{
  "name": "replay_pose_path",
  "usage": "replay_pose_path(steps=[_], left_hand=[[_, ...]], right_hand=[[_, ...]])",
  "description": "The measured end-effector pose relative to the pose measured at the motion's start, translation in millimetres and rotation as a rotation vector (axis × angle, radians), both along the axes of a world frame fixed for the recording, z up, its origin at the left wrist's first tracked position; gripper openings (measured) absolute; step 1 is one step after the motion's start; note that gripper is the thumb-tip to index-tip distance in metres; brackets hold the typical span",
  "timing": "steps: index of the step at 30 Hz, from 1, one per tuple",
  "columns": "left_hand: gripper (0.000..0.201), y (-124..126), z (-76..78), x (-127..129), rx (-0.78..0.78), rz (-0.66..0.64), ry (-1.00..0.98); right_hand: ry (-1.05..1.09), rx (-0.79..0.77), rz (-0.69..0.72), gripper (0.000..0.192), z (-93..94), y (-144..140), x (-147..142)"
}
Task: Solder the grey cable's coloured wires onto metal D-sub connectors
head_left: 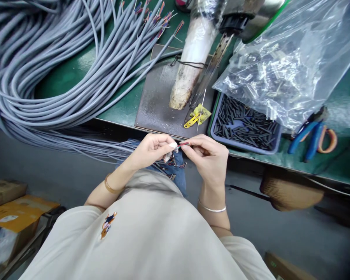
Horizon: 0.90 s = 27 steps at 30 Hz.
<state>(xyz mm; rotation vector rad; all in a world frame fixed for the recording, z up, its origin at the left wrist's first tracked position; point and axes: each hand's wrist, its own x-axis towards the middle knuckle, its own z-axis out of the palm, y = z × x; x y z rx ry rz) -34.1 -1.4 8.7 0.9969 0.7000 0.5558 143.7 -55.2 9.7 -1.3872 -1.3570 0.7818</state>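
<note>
At the far left we see cardboard boxes on the floor, and above them a big coil of grey cables spread over the green table and hanging past its front edge, their stripped ends fanned out near the top. Moving right, our left hand sits just below the table edge, fingers pinched narrow on the end of a thin red wire; a band circles that wrist. The wire runs straight across to our right hand, which touches the left at the fingertips and pinches the same wire from the other side, a silver bangle on its wrist. Above the hands a dark metal plate lies on the table with a white wrapped tool resting on it, and a small yellow piece just beside its tip. Further right stands a blue tray filled with short black tubes, partly covered by a clear plastic bag of small parts. At the far right lie blue-handled pliers next to an orange-handled tool.
</note>
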Motion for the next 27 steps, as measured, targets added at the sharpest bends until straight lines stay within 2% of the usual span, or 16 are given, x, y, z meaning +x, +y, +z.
replay_pose_path(steps=[6, 10, 14, 21, 24, 27], left_hand=[[0.034, -4, -2.9, 3, 0.208, 0.052, 0.037], [0.030, -5, -4.4, 2, 0.411, 0.053, 0.081], [0.030, -6, -5.1, 1, 0.515, 0.065, 0.077], [0.029, -5, -3.5, -1, 0.518, 0.059, 0.060], [0.029, -1, -2.4, -3, 0.528, 0.015, 0.039], [0.027, 3, -1.5, -5, 0.605, -0.038, 0.034]], right_hand=[[-0.272, 0.271, 0.070, 0.025, -7.1, -10, 11], [-0.277, 0.308, 0.076, 0.030, -8.3, -14, 14], [-0.241, 0.288, 0.079, 0.028, -7.0, -15, 14], [-0.153, 0.215, 0.051, 0.010, -8.3, -15, 13], [-0.072, 0.127, 0.047, 0.003, -8.0, -14, 12], [0.024, -0.026, 0.072, 0.010, -7.4, -13, 12]])
